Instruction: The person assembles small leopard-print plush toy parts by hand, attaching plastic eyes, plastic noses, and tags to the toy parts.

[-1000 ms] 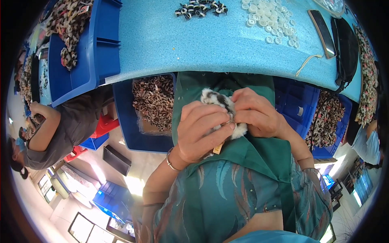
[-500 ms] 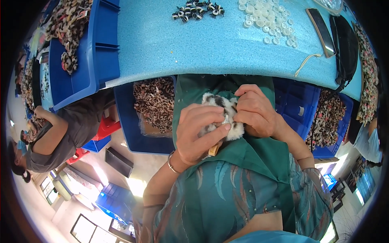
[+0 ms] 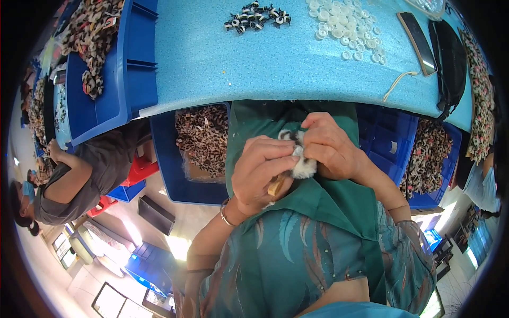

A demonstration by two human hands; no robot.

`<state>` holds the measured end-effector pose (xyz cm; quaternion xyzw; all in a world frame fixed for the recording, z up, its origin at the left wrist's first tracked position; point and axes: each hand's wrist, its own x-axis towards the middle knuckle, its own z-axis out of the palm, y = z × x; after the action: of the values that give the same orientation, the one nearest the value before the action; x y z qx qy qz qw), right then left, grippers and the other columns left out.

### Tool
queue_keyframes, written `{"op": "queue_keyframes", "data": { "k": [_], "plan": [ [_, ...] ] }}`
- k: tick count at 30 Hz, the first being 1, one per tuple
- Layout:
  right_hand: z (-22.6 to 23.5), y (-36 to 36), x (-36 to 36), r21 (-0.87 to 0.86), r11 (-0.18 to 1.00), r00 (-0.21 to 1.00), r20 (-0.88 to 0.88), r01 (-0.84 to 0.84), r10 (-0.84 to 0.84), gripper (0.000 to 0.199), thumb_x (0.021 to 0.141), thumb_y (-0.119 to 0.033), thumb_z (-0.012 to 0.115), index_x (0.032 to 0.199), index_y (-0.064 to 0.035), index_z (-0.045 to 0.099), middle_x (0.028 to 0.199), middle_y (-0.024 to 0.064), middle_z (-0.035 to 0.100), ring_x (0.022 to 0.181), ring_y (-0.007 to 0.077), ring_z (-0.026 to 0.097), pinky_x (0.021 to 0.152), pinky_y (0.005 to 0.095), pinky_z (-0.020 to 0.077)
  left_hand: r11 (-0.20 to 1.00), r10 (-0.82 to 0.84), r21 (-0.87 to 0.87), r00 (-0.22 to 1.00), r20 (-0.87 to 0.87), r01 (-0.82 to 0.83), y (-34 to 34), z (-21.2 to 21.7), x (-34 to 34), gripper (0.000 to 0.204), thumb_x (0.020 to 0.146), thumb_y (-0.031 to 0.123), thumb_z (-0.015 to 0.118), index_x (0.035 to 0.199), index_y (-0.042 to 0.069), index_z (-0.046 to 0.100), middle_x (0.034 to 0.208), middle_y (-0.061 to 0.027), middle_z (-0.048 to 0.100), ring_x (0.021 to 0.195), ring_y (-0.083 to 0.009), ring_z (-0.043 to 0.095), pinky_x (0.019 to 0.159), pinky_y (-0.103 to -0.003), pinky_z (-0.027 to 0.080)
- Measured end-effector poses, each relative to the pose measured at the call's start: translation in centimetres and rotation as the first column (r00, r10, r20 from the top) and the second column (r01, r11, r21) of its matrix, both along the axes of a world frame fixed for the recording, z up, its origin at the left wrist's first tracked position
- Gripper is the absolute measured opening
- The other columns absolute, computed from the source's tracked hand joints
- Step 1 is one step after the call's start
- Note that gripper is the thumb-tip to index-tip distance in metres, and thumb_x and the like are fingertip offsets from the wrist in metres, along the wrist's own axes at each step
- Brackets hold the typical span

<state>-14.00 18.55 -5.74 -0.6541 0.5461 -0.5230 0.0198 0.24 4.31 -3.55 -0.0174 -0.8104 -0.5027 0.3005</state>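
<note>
A small black-and-white plush piece (image 3: 304, 168) is gripped between my two hands above the green apron on my lap. My left hand (image 3: 261, 170) closes round its left side, thumb and fingers pinching the fur. On the right, my right hand (image 3: 333, 149) has curled fingers pressed against the plush's upper right edge. Below my left fingers a small tan tag (image 3: 274, 187) sticks out. My fingers cover much of the plush, and whether they pinch some smaller part cannot be seen.
On the blue table (image 3: 196, 63) lie black-and-white small parts (image 3: 257, 18), translucent plastic rings (image 3: 350, 26), a phone (image 3: 417, 43) and a black pouch (image 3: 450, 63). Blue bins (image 3: 159, 180) of patterned plush pieces stand beneath and at the left. A co-worker (image 3: 71, 175) sits at left.
The plush has been turned and squeezed, so less of its spotted top shows. My left fingers have shifted on it, and the tan tag is more exposed.
</note>
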Motion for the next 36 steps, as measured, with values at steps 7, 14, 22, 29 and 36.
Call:
{"op": "queue_keyframes", "data": {
  "k": [7,14,22,29,36],
  "plan": [
    [-1.5,0.1,0.6,0.097,0.994,0.974,0.218,0.04,-0.061,0.033,0.067,0.01,0.059,0.098,-0.0008,0.055,0.092,0.0128,0.054,0.081,0.03,0.053,0.077,0.0408,0.0447,0.989,-0.021,0.149,0.988,0.151,-0.002,0.5,-0.9,0.1,0.034,0.064,-0.004,0.077,0.095,0.003,0.065,0.094,-0.0124,0.065,0.086,-0.027,0.064,0.075,-0.035,0.05],
    [0.5,1.0,-0.2,0.269,0.869,0.358,0.926,-0.415,-0.116,0.022,0.091,-0.014,0.059,0.105,0.0034,0.059,0.096,0.0081,0.055,0.089,0.0145,0.052,0.078,0.0263,0.042,0.936,-0.041,0.345,0.953,0.301,-0.069,0.0,-1.4,-0.1,0.029,0.07,-0.006,0.076,0.095,0.0,0.063,0.098,-0.012,0.064,0.087,-0.0211,0.063,0.076,-0.028,0.051],
    [0.6,0.7,-0.9,0.407,0.901,0.748,0.643,-0.152,-0.164,0.008,0.084,-0.006,0.064,0.087,-0.0022,0.058,0.086,0.0067,0.057,0.077,0.0187,0.057,0.07,0.0302,0.045,0.93,-0.057,0.364,0.955,0.292,-0.056,0.2,-1.2,-0.8,0.033,0.072,-0.013,0.069,0.102,-0.001,0.066,0.103,-0.0121,0.063,0.091,-0.0195,0.062,0.079,-0.027,0.049],
    [-0.5,0.6,1.0,0.262,0.953,0.969,0.156,0.148,-0.194,0.015,0.078,-0.008,0.067,0.088,-0.0091,0.056,0.082,0.0071,0.054,0.073,0.0266,0.054,0.068,0.0379,0.0411,0.957,-0.043,0.28,0.912,0.408,-0.08,0.6,-2.0,-1.7,0.032,0.075,-0.012,0.062,0.104,0.0,0.066,0.097,-0.0102,0.062,0.09,-0.0219,0.064,0.081,-0.027,0.05],
    [0.6,1.9,-5.7,0.208,0.737,0.763,-0.249,0.643,-0.596,0.012,0.081,-0.005,0.069,0.091,-0.0052,0.062,0.084,0.0075,0.059,0.077,0.0264,0.056,0.068,0.0361,0.0431,0.871,-0.228,0.491,0.863,0.45,-0.026,0.5,-2.0,-1.5,0.03,0.076,-0.011,0.059,0.1,0.004,0.069,0.1,-0.0117,0.066,0.089,-0.0234,0.063,0.08,-0.029,0.05]
  ]
}}
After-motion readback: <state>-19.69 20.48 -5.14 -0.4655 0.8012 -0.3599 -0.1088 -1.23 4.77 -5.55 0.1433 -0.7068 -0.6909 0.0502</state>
